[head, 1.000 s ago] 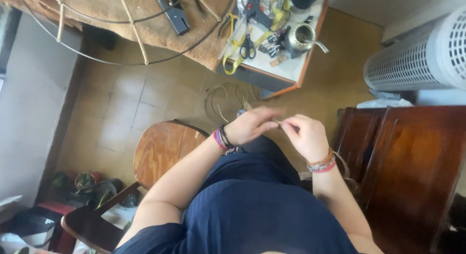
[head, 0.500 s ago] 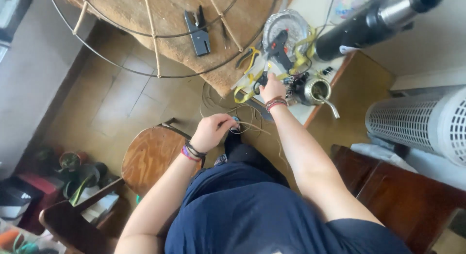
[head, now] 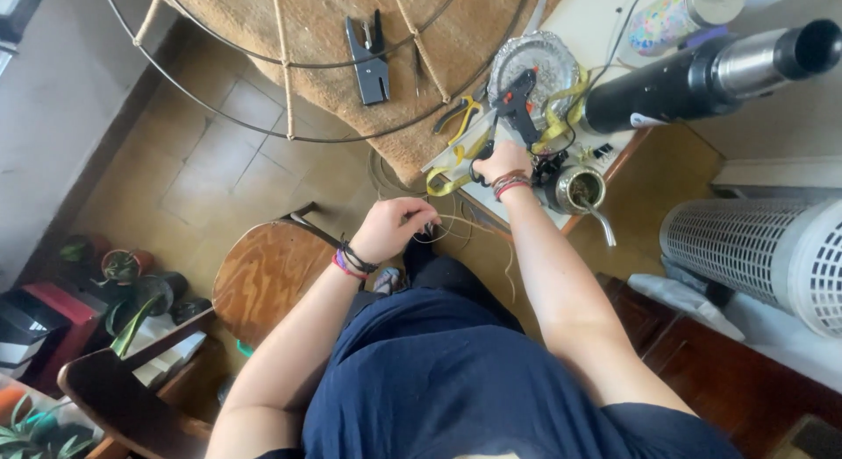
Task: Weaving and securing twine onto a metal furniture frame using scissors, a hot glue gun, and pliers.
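Right hand fetching scissors, left hand holding cord.
My right hand [head: 502, 163] closes on scissors [head: 481, 165] on the tabletop [head: 605, 7]; left hand [head: 392, 227] pinches thin cord [head: 460, 222]. Next, I judge, lift scissors clear.

Navy short-sleeved top, dark trousers, bare forearms, coloured bracelets at each hand's wrist.

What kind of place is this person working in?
Probably a home craft corner. The table is crowded with a glue gun, pliers and a wire ring frame. Potted plants sit on the tiled floor beside a white heater.
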